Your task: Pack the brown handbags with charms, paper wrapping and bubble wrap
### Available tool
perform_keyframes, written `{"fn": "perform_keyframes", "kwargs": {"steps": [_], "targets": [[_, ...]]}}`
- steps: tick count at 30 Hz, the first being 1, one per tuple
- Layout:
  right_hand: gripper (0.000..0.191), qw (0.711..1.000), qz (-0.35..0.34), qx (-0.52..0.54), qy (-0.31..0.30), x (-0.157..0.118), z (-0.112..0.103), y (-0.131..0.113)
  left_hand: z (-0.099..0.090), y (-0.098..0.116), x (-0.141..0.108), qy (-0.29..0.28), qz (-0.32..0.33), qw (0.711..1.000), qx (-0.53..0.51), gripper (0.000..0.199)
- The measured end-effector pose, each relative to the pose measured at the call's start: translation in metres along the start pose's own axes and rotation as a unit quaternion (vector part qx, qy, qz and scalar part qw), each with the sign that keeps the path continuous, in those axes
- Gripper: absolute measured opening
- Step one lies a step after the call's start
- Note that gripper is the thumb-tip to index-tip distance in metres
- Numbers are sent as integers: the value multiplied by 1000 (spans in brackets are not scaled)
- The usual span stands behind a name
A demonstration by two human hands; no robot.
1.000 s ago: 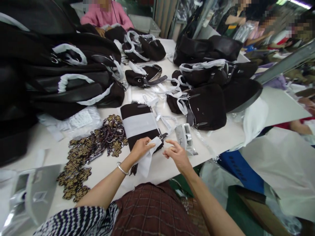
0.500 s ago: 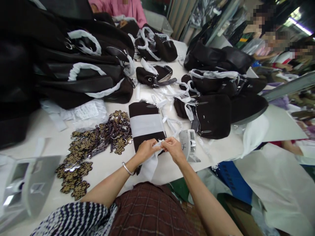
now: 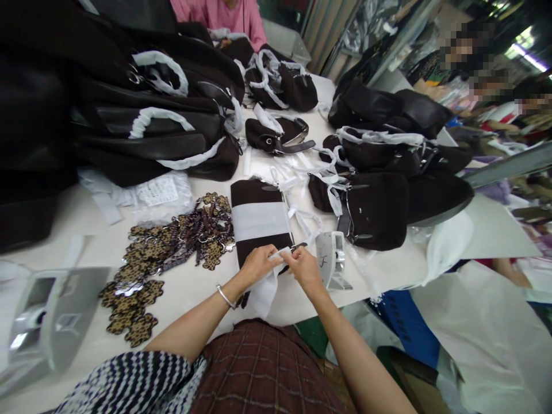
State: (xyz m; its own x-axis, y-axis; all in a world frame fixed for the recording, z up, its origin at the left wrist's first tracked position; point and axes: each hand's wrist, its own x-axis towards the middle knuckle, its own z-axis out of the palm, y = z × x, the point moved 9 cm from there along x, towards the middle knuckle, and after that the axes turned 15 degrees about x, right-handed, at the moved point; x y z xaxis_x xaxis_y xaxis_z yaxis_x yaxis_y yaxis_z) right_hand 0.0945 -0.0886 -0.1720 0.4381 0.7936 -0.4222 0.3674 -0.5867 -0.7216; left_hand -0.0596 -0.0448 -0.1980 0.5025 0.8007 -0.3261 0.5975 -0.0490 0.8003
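Observation:
A small dark brown bag lies flat before me with a wide white paper band across it. At its near right corner both hands meet. My left hand is closed, pinching a strip of white wrapping tissue whose loose end hangs down over the table's front edge. My right hand is closed too, its fingertips on the same tissue beside the bag's metal hardware. The exact fold under the fingertips is hidden.
Left of the bag lies a heap of leopard-print flower charms. Tape dispensers stand at right and far left. Dark bags with wrapped handles crowd the back and right. A person in pink sits across.
The whole view has shifted slightly. My right fingers have shifted a little at the tissue, and a dark strap end now shows above them. My left hand keeps its pinch.

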Motion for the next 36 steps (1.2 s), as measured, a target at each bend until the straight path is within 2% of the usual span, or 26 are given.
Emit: {"fn": "perform_keyframes", "kwargs": {"steps": [2, 4, 7, 11, 14, 17, 20, 23, 25, 27, 30, 33, 36], "targets": [[44, 1000, 23, 16, 7, -5, 1, 13, 1, -1, 1, -7, 3, 999, -42, 29], [49, 993, 67, 96, 5, -13, 8, 31, 3, -2, 2, -21, 5, 996, -91, 29], [51, 967, 100, 233, -23, -29, 25, 53, 4, -4, 4, -42, 1, 987, -154, 31], [51, 942, 120, 310, -37, -47, 28, 71, 8, -8, 6, -68, -22, 976, -207, 37], [50, 933, 116, 340, -19, -48, 19, 64, 6, -2, 3, -63, -9, 982, -178, 35], [50, 936, 117, 331, -8, -37, 19, 47, -1, 14, -5, -4, 27, 999, -34, 35], [50, 935, 156, 318, -18, -24, 28, 37, -1, 32, -17, 46, 61, 988, 132, 56], [47, 920, 198, 331, -65, -19, 35, 36, 9, 48, -26, 44, 119, 972, 199, 69], [46, 911, 197, 349, -101, -22, 33, 38, 8, 49, -27, 49, 121, 973, 191, 72], [48, 899, 187, 370, -140, -31, 32, 40, 0, 40, -23, 58, 81, 985, 142, 76], [52, 875, 172, 410, -192, -50, 40, 45, -4, 23, -14, 31, 16, 999, 19, 84], [48, 836, 165, 489, -185, -61, 55, 46, -3, 14, -11, 8, -14, 999, -51, 85], [46, 795, 178, 560, -154, -64, 70, 45, -11, 14, -21, 47, 19, 997, -53, 61]]}}
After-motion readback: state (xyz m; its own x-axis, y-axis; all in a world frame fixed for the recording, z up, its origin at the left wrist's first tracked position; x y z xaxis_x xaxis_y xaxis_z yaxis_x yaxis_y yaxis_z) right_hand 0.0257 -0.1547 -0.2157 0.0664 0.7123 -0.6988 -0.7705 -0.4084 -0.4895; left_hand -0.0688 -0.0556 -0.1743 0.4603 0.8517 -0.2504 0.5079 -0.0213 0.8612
